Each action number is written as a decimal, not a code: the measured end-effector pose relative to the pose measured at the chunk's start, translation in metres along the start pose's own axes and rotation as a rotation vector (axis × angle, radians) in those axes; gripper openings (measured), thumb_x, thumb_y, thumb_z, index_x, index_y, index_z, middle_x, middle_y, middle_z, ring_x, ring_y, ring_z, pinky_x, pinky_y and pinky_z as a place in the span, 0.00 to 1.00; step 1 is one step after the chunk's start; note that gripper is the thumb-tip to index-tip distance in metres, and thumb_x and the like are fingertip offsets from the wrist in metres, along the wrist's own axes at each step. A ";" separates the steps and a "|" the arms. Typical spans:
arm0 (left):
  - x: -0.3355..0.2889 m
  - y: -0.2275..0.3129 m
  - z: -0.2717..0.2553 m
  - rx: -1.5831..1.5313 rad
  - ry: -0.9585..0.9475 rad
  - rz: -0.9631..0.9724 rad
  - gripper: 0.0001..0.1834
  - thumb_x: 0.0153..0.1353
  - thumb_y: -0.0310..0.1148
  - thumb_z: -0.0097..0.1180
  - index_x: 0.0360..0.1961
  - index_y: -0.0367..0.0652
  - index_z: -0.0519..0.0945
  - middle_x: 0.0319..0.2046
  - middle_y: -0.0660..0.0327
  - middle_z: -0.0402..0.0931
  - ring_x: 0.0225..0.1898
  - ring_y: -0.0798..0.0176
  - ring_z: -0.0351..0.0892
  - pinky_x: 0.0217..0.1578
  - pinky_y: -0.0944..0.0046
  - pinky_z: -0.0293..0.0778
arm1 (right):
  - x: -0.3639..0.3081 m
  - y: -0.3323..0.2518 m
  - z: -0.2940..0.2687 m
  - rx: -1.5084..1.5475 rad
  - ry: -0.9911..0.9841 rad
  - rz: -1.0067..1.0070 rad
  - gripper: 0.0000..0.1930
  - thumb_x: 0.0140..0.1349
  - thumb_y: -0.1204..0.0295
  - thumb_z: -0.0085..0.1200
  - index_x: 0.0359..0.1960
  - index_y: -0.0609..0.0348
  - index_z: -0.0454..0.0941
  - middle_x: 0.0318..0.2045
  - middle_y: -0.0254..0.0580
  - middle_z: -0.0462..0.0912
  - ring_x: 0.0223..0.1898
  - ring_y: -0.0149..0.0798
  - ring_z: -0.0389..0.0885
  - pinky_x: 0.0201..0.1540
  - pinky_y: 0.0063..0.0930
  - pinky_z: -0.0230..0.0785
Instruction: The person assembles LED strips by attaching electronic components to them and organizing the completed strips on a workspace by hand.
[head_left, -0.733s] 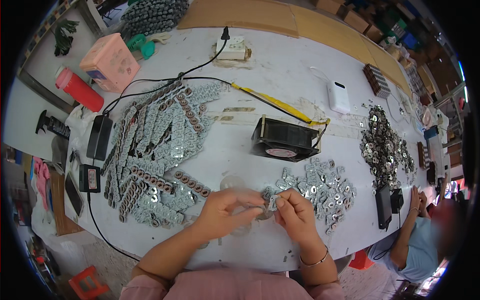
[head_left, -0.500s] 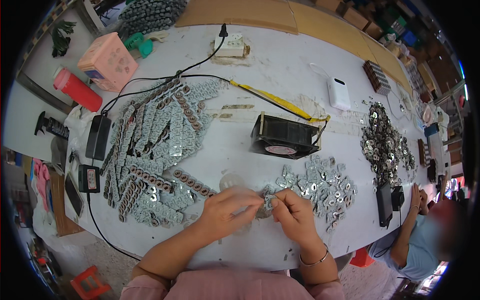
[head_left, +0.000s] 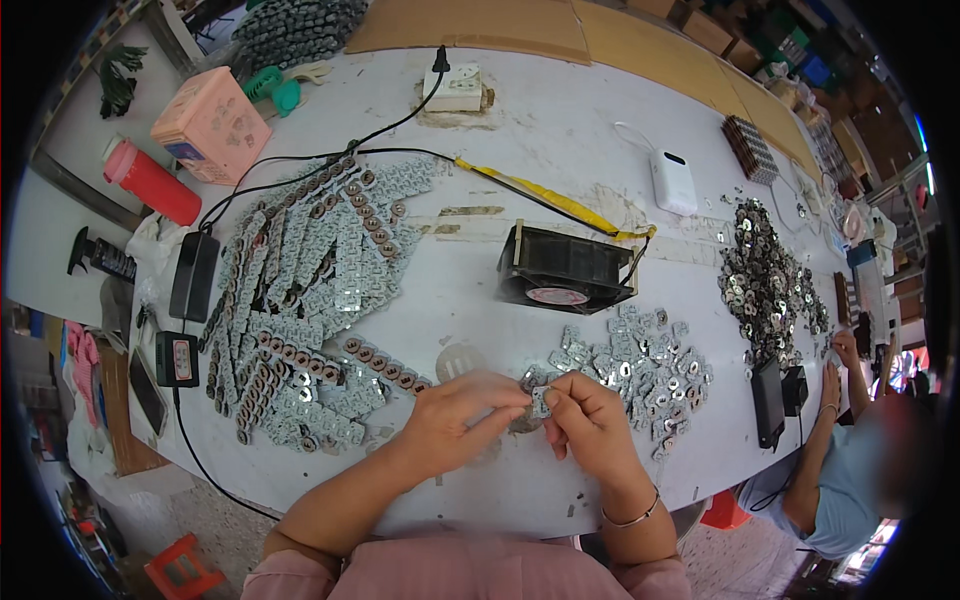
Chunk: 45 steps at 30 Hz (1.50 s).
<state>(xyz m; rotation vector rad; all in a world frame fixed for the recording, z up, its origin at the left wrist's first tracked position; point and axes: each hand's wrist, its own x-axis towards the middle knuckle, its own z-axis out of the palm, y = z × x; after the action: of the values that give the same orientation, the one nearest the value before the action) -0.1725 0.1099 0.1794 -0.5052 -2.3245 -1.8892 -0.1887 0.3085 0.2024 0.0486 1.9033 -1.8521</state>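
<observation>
A small silvery metal plate [head_left: 541, 403] is pinched between the thumb and fingers of my right hand [head_left: 595, 428]. From the other side my left hand [head_left: 458, 420] meets its left edge, thumb and index finger drawn together and slightly blurred; whatever lies between those tips is hidden. Just beyond my right hand spreads a loose pile of similar small metal plates [head_left: 640, 365]. To the left lies a large heap of joined strips of grey metal pieces [head_left: 330, 260], some carrying brown round parts.
A black box fan [head_left: 565, 270] stands beyond my hands, its yellow-wrapped cable [head_left: 550, 205] running back leftward. Dark shiny metal parts [head_left: 765, 285] are heaped right, near a white power bank [head_left: 674, 183]. Black adapters [head_left: 178, 358] lie left. A co-worker [head_left: 830, 490] sits at right.
My right fingers have shifted a little around the small plate, showing more of its face. My left hand stays close by. At right, the co-worker's hand has moved up and away from the other.
</observation>
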 end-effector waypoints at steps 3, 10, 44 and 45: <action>0.001 -0.002 0.001 -0.034 -0.046 -0.041 0.11 0.55 0.17 0.62 0.40 0.36 0.84 0.38 0.54 0.83 0.41 0.60 0.84 0.42 0.65 0.78 | -0.001 -0.006 -0.007 -0.076 0.023 -0.001 0.07 0.67 0.73 0.53 0.31 0.63 0.76 0.16 0.33 0.76 0.13 0.21 0.68 0.15 0.18 0.60; -0.002 -0.008 0.011 -0.055 -0.053 -0.112 0.13 0.59 0.18 0.58 0.46 0.37 0.82 0.43 0.54 0.82 0.43 0.60 0.83 0.43 0.66 0.78 | 0.003 0.000 -0.016 -0.457 0.143 -0.181 0.06 0.62 0.75 0.60 0.28 0.64 0.79 0.17 0.31 0.78 0.15 0.19 0.70 0.16 0.15 0.61; -0.004 0.000 0.006 -0.668 0.045 -0.516 0.09 0.58 0.15 0.59 0.39 0.36 0.77 0.39 0.53 0.81 0.39 0.64 0.83 0.42 0.65 0.80 | 0.002 0.001 -0.005 0.059 -0.124 -0.144 0.08 0.72 0.71 0.48 0.38 0.63 0.75 0.25 0.27 0.72 0.25 0.21 0.64 0.28 0.18 0.59; -0.004 -0.004 0.010 -0.567 0.085 -0.347 0.10 0.58 0.15 0.59 0.40 0.36 0.78 0.40 0.53 0.81 0.39 0.65 0.82 0.42 0.66 0.79 | 0.003 0.003 -0.004 -0.088 -0.054 -0.210 0.08 0.71 0.71 0.49 0.37 0.63 0.75 0.25 0.28 0.72 0.25 0.21 0.64 0.28 0.18 0.59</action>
<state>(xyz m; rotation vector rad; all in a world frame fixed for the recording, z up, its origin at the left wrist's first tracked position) -0.1688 0.1180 0.1721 -0.0495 -1.8936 -2.6824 -0.1920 0.3115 0.1986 -0.2365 2.0152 -1.8783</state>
